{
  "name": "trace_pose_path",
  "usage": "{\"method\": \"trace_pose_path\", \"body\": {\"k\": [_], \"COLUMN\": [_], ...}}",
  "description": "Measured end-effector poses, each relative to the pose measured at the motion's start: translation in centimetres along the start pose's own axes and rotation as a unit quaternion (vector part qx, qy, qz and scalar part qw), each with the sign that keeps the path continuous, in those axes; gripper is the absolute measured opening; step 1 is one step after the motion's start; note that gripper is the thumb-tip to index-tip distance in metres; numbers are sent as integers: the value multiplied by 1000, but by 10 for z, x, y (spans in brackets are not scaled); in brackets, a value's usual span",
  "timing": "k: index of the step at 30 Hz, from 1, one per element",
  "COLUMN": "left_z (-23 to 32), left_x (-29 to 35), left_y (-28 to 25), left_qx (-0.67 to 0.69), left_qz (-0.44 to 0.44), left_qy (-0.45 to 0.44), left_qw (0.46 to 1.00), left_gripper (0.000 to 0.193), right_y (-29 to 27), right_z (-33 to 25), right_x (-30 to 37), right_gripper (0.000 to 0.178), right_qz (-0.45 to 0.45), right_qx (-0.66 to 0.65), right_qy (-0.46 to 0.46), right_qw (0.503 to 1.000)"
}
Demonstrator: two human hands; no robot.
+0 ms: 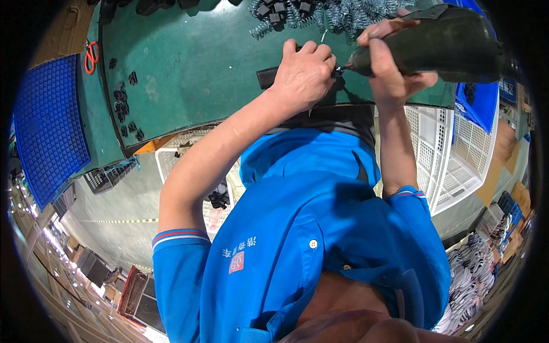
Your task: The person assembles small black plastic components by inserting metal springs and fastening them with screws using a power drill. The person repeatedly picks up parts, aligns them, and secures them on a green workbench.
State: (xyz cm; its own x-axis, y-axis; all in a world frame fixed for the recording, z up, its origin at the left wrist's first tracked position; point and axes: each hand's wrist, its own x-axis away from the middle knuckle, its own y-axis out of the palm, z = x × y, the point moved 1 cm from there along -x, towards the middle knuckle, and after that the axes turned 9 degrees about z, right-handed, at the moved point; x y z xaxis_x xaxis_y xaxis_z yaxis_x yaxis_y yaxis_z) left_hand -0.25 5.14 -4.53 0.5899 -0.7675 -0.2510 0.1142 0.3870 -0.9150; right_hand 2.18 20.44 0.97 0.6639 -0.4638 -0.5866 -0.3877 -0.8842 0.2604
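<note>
White lettering (pixel 239 247) marks the shirt (pixel 269 223) — hands (pixel 306 73) at a dark tool (pixel 446 48).

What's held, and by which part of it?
Right hand: dark tool, held around its narrower front end. Left hand: over a black part; exact hold hidden.

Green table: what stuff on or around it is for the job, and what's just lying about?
Seems part of the job:
- dark tool, held in the right hand
- black part, at the left hand
- springs, perhaps; neither hand holds them

Seems just lying about:
- red-handled tool
- blue gridded panel
</note>
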Motion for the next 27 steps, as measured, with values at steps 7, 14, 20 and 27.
{"method": "trace_pose_path", "body": {"k": [7, 14, 20, 27], "left_z": [-1, -2, -3, -4], "left_x": [3, 4, 5, 2], "left_y": [5, 3, -1, -4], "left_qx": [-8, 17, 23, 27], "left_qz": [50, 21, 18, 61], "left_qy": [5, -2, -4, 8], "left_qw": [999, 1000, 1000, 998], "left_gripper": [23, 29, 33, 30], "right_y": [8, -5, -60, -243], "right_z": [3, 0, -78, 8], "right_x": [20, 11, -32, -13], "right_gripper": [27, 54, 25, 48], "right_qz": [-43, -102, 194, 85], "right_qx": [-48, -133, -28, 694], "right_qy": [65, 81, 83, 140], "right_qw": [996, 983, 977, 701]}}
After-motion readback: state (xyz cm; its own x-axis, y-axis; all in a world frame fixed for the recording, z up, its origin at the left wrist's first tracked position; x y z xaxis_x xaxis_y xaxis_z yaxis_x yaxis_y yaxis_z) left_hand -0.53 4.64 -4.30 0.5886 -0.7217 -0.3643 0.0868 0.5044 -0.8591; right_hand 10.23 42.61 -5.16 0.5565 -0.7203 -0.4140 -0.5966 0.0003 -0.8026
